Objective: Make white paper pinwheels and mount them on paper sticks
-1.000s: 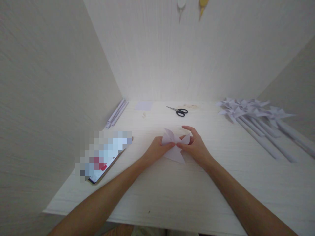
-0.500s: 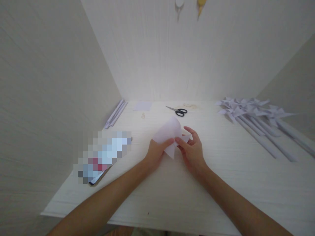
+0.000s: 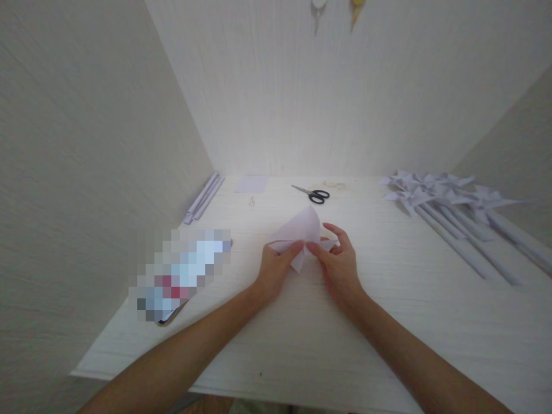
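A pale lilac folded paper piece [image 3: 299, 231] sits between my two hands above the middle of the white desk [image 3: 302, 333]. My left hand [image 3: 276, 268] pinches its left flap between thumb and forefinger. My right hand [image 3: 338, 263] pinches the centre and right tip. One flap curves up and away from me; a small point hangs below my fingers.
Black-handled scissors [image 3: 313, 194] lie at the back centre. A small paper square [image 3: 251, 184] and rolled paper sticks [image 3: 204, 197] lie back left. Several finished paper pinwheels [image 3: 448, 201] on sticks lie at the right. A phone [image 3: 181, 270] rests at the left. Walls close in on three sides.
The paper was flat with flaps spread a second ago; my left hand has lifted and curled one flap over toward the centre, and both hands have shifted slightly left.
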`<action>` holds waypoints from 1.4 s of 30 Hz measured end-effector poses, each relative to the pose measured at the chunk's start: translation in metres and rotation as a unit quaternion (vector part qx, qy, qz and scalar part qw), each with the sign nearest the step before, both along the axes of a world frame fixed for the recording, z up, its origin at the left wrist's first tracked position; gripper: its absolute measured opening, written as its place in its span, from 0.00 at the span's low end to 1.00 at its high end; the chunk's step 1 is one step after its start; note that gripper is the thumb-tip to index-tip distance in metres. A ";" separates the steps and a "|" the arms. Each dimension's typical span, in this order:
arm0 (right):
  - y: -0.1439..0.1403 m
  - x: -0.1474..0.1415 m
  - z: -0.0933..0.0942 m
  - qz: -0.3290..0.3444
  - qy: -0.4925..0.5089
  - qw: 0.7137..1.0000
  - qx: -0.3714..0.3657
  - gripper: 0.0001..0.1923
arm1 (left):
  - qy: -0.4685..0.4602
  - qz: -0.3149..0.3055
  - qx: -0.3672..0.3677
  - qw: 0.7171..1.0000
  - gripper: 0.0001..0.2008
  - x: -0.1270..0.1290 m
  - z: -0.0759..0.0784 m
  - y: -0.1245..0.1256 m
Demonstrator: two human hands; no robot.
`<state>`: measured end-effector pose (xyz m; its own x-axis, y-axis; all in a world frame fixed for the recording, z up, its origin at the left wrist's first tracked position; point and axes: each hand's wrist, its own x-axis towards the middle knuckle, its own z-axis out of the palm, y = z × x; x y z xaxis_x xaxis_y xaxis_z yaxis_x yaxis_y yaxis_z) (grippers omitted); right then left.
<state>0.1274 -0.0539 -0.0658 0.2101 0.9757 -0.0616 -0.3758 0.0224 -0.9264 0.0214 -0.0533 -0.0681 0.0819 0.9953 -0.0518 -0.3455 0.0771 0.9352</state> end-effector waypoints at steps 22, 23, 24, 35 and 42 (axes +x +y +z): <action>0.000 0.023 0.021 -0.141 -0.621 0.720 0.278 0.20 | 0.236 0.077 0.061 0.967 0.09 -0.002 0.008 -0.007; 0.001 0.025 0.022 -0.143 -0.647 0.696 0.279 0.19 | 0.243 0.072 0.065 0.965 0.09 -0.002 0.008 -0.008; 0.002 0.026 0.022 -0.147 -0.667 0.674 0.282 0.18 | 0.250 0.067 0.067 0.964 0.09 -0.002 0.008 -0.009; 0.003 0.030 0.017 -0.214 -0.636 0.632 0.389 0.03 | 0.308 0.042 0.074 0.948 0.11 -0.003 0.005 -0.009; -0.001 0.029 0.017 -0.294 -0.621 0.592 0.421 0.07 | 0.258 0.037 0.066 0.963 0.10 -0.003 0.009 -0.008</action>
<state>0.1567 -0.0549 -0.0489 -0.0981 0.2860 0.9532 0.8852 0.4627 -0.0477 0.0188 -0.0609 -0.0594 0.0080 0.9981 0.0607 0.1673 -0.0612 0.9840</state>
